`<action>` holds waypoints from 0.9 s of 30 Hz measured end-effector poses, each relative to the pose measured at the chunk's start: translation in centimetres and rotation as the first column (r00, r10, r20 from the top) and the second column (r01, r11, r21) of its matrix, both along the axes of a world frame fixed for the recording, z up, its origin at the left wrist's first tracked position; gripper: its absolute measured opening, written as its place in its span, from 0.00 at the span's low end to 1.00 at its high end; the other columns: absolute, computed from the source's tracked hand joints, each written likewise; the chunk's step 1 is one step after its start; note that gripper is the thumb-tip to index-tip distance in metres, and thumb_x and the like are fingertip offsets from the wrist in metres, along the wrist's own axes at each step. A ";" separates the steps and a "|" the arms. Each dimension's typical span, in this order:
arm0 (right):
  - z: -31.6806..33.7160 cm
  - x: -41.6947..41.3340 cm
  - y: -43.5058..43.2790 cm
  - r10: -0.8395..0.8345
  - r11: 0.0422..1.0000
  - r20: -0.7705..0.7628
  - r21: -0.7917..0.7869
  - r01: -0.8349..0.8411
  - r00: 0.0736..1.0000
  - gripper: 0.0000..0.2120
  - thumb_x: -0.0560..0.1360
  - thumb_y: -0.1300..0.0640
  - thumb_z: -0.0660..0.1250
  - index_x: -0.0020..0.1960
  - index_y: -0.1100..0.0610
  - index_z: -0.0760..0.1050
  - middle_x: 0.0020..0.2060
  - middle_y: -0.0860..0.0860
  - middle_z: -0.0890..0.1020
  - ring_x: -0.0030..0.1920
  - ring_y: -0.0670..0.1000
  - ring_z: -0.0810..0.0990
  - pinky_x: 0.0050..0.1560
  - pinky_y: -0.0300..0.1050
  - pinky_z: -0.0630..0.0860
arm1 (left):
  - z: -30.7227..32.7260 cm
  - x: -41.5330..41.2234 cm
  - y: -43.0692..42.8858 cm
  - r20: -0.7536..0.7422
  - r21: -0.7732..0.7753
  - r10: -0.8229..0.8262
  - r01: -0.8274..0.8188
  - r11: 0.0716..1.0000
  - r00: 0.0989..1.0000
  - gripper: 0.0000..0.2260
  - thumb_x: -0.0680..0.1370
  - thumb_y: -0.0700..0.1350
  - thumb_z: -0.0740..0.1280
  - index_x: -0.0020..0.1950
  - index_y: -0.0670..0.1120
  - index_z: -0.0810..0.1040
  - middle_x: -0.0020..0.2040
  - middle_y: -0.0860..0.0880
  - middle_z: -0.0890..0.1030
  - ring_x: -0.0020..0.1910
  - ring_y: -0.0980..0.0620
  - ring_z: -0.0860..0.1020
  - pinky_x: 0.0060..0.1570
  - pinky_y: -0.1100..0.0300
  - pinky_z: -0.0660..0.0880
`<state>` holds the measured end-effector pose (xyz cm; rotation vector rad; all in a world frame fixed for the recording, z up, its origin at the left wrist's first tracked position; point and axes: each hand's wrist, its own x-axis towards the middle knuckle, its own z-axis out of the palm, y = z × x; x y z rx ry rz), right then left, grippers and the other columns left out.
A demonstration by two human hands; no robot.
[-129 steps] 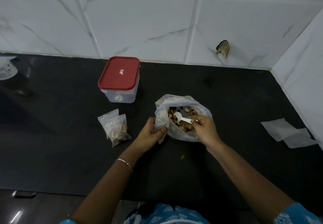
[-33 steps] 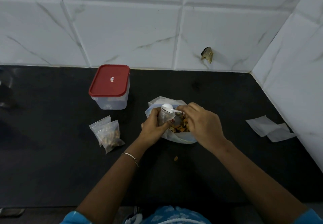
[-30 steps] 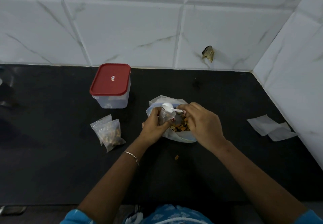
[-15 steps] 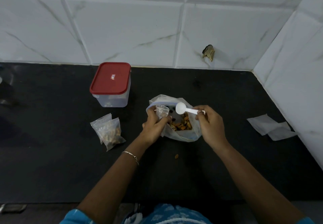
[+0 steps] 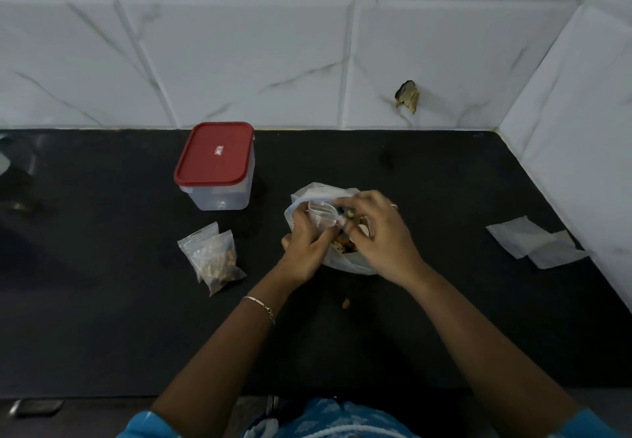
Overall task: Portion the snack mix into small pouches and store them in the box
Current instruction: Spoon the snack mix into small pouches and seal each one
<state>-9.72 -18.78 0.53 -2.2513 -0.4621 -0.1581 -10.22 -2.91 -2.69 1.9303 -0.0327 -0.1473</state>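
**Filling the Little Pouch**

My left grip (image 5: 304, 249) pinches the small pouch (image 5: 321, 215), with its open mouth pointing up the frame. My right grip (image 5: 379, 236) is curled just right of it, over the big bag (image 5: 345, 263). I cannot tell what it holds. The snack mix (image 5: 342, 245) lies right under it, so it should scoop. The filled pouches (image 5: 213, 256) lie to the left. The box (image 5: 219, 167) sits closed, upper left.

Small label (image 5: 219, 150) on red lid (image 5: 205, 167) of box (image 5: 219, 198), lettering unreadable
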 end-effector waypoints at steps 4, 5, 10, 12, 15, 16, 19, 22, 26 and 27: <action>1.0 1.5 0.9 0.087 0.980 -0.060 -0.177 -0.096 0.994 0.09 0.78 0.54 0.66 0.58 0.51 0.78 0.53 0.46 0.73 0.55 0.44 0.73 0.55 0.43 0.75 | 0.0 0.2 0.6 0.039 0.051 -0.013 0.011 0.999 0.999 0.34 0.72 0.61 0.59 0.73 0.52 0.48 0.69 0.52 0.64 0.70 0.51 0.64 0.72 0.44 0.57; 1.3 1.8 1.0 0.087 0.974 -0.041 -0.206 -0.094 0.995 0.08 0.78 0.56 0.65 0.57 0.52 0.78 0.53 0.46 0.73 0.54 0.44 0.74 0.54 0.44 0.76 | 0.1 0.4 0.9 0.031 0.038 -0.022 0.021 0.999 0.999 0.35 0.72 0.61 0.61 0.72 0.54 0.47 0.70 0.51 0.65 0.71 0.51 0.64 0.72 0.43 0.58; 3.6 2.7 1.0 0.127 0.952 0.052 -0.286 -0.107 0.991 0.08 0.78 0.60 0.64 0.54 0.51 0.78 0.49 0.45 0.77 0.52 0.45 0.74 0.48 0.39 0.70 | 1.3 0.8 1.8 0.065 -0.229 -0.029 0.043 0.972 0.997 0.35 0.71 0.52 0.74 0.68 0.51 0.55 0.63 0.55 0.70 0.63 0.56 0.74 0.60 0.56 0.75; 4.5 3.1 0.9 0.123 0.940 0.076 -0.329 -0.092 0.990 0.09 0.78 0.60 0.65 0.54 0.50 0.79 0.49 0.44 0.79 0.51 0.44 0.73 0.48 0.38 0.68 | 1.8 0.8 2.2 0.088 -0.297 -0.003 0.029 0.954 0.996 0.29 0.73 0.46 0.73 0.68 0.47 0.60 0.62 0.50 0.73 0.61 0.56 0.76 0.54 0.61 0.77; 5.7 3.6 0.5 0.122 0.935 0.087 -0.346 -0.084 0.989 0.10 0.77 0.60 0.66 0.54 0.49 0.81 0.48 0.43 0.81 0.49 0.41 0.73 0.47 0.34 0.68 | 2.5 1.4 3.3 0.119 -0.305 0.019 0.018 0.952 0.993 0.17 0.77 0.43 0.67 0.64 0.43 0.69 0.58 0.46 0.78 0.57 0.55 0.79 0.51 0.62 0.77; 6.0 3.6 0.4 0.120 0.940 0.087 -0.330 -0.085 0.989 0.10 0.77 0.61 0.66 0.54 0.49 0.81 0.47 0.43 0.81 0.48 0.40 0.72 0.47 0.34 0.68 | 2.6 1.6 3.6 0.134 -0.286 0.027 0.013 0.958 0.991 0.12 0.78 0.41 0.65 0.62 0.42 0.71 0.56 0.46 0.79 0.55 0.55 0.79 0.50 0.63 0.77; 6.7 3.3 0.3 0.104 0.965 0.090 -0.251 -0.078 0.990 0.13 0.76 0.62 0.67 0.55 0.47 0.79 0.46 0.44 0.81 0.46 0.39 0.75 0.48 0.33 0.72 | 3.3 2.0 4.4 0.164 -0.256 0.027 0.016 0.967 0.986 0.07 0.80 0.39 0.62 0.57 0.42 0.74 0.53 0.46 0.80 0.53 0.54 0.80 0.52 0.60 0.77; 7.3 2.9 -0.1 0.065 0.973 0.209 -0.230 -0.016 0.976 0.15 0.74 0.60 0.70 0.58 0.46 0.77 0.44 0.43 0.81 0.46 0.40 0.76 0.48 0.32 0.71 | 4.3 2.2 4.4 0.206 -0.255 0.043 0.012 0.967 0.978 0.05 0.80 0.40 0.62 0.55 0.45 0.75 0.51 0.45 0.81 0.52 0.51 0.81 0.53 0.59 0.78; 7.4 2.8 -0.4 -0.004 0.958 0.287 -0.274 0.086 0.958 0.11 0.73 0.56 0.71 0.55 0.48 0.81 0.43 0.43 0.77 0.44 0.40 0.72 0.47 0.33 0.67 | 4.9 2.5 4.2 0.268 -0.171 0.062 -0.016 0.985 0.961 0.04 0.80 0.41 0.63 0.54 0.47 0.75 0.50 0.49 0.81 0.52 0.54 0.81 0.52 0.61 0.78; 7.3 2.8 -0.4 -0.010 0.957 0.284 -0.276 0.092 0.959 0.10 0.74 0.56 0.71 0.54 0.48 0.82 0.41 0.42 0.75 0.42 0.40 0.70 0.46 0.33 0.65 | 4.9 2.5 4.2 0.275 -0.160 0.084 -0.041 0.986 0.958 0.04 0.80 0.41 0.64 0.54 0.47 0.76 0.51 0.50 0.81 0.52 0.55 0.81 0.53 0.61 0.78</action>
